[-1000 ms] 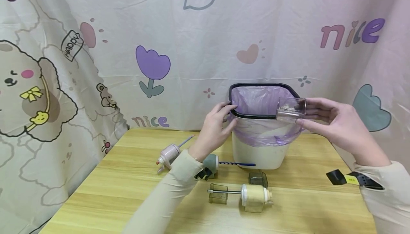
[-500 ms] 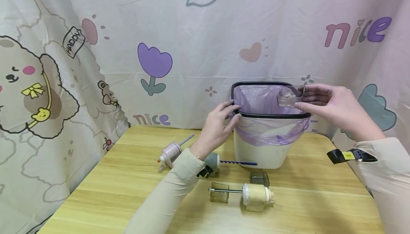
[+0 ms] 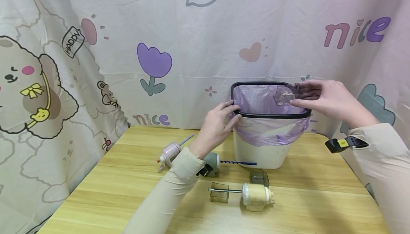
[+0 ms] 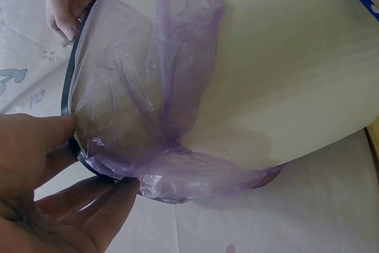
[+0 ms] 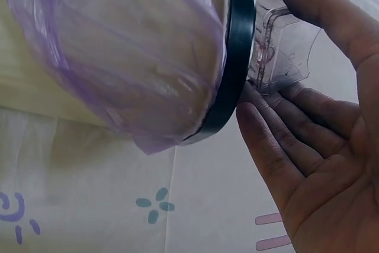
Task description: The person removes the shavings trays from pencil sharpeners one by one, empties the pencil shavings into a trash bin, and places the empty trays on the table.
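At the back of the table stands a cream trash bin (image 3: 261,154) with a black rim and a purple liner (image 3: 269,134) folded over it. My left hand (image 3: 215,129) pinches the rim at its left side, thumb and fingers (image 4: 106,211) on either side of the edge. In my right hand (image 3: 333,100) a clear plastic shavings drawer (image 3: 285,96) is held between thumb and fingers, tilted above the bin's right side. Pale pencil shavings show inside it. From the right wrist view, the drawer (image 5: 290,45) sits right by the black rim.
A pink pencil sharpener (image 3: 170,152) with a pencil in it lies left of the bin. A green sharpener (image 3: 211,161) is partly hidden by my left wrist. Nearer stands a yellow sharpener (image 3: 255,194). Two smoky drawers lie near it, one a front drawer (image 3: 219,198), one a rear drawer (image 3: 258,178).
My right hand has risen with the shavings drawer from in front of the bin's right rim to above its opening, and the drawer is tilted more. The left hand stays at the rim.
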`<act>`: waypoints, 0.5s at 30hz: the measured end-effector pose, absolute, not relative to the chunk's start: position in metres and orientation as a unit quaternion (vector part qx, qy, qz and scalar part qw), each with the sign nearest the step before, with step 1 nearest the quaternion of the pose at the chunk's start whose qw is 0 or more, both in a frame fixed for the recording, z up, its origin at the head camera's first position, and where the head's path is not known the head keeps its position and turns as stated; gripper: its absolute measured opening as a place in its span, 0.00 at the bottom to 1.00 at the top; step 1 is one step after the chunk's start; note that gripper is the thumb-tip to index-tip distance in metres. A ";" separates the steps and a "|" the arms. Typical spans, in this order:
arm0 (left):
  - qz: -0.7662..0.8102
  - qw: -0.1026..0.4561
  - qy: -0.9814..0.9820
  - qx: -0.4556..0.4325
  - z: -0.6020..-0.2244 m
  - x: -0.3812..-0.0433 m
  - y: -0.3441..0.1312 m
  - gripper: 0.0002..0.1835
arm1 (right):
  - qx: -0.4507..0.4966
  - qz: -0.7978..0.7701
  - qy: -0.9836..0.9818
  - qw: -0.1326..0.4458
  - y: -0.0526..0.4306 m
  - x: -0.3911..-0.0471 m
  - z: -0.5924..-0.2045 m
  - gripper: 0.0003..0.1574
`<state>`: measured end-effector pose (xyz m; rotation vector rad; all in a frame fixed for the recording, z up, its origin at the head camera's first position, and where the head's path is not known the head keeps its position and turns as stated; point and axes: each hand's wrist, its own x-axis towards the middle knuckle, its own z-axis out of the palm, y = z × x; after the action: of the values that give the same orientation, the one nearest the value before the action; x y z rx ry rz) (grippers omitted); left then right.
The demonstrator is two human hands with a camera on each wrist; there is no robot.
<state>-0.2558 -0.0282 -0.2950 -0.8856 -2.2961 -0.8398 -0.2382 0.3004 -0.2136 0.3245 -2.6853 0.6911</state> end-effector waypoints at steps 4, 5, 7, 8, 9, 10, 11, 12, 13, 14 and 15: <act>-0.313 0.269 -0.849 -0.329 -0.294 -0.255 -0.028 0.17 | 0.126 0.208 -0.953 0.181 0.300 -0.243 -0.211 0.43; -0.314 0.269 -0.849 -0.329 -0.294 -0.254 -0.028 0.17 | 0.129 0.202 -0.954 0.180 0.299 -0.244 -0.210 0.44; -0.314 0.269 -0.849 -0.329 -0.295 -0.254 -0.029 0.17 | 0.141 0.189 -0.955 0.182 0.297 -0.246 -0.210 0.43; -0.314 0.269 -0.849 -0.330 -0.295 -0.254 -0.029 0.17 | 0.147 0.183 -0.955 0.182 0.295 -0.247 -0.211 0.43; -0.314 0.270 -0.848 -0.331 -0.295 -0.254 -0.029 0.17 | 0.152 0.174 -0.955 0.185 0.294 -0.247 -0.211 0.42; -0.314 0.272 -0.847 -0.332 -0.296 -0.255 -0.029 0.17 | 0.157 0.167 -0.955 0.188 0.293 -0.247 -0.210 0.42; -0.313 0.274 -0.846 -0.333 -0.296 -0.255 -0.029 0.17 | 0.161 0.164 -0.954 0.191 0.292 -0.247 -0.210 0.41; -0.313 0.276 -0.845 -0.334 -0.296 -0.255 -0.029 0.17 | 0.166 0.158 -0.953 0.195 0.291 -0.247 -0.209 0.41; -0.313 0.278 -0.844 -0.335 -0.296 -0.255 -0.029 0.17 | 0.169 0.157 -0.953 0.196 0.290 -0.247 -0.208 0.41; -0.312 0.280 -0.844 -0.336 -0.295 -0.256 -0.029 0.17 | 0.174 0.157 -0.952 0.196 0.289 -0.247 -0.207 0.40; -0.312 0.282 -0.843 -0.336 -0.295 -0.256 -0.029 0.17 | 0.180 0.154 -0.951 0.196 0.287 -0.247 -0.206 0.40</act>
<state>-0.2557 -0.0287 -0.2952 -0.9002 -2.2586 -0.8351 -0.2474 0.2874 -0.2056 0.5045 -2.6655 0.4324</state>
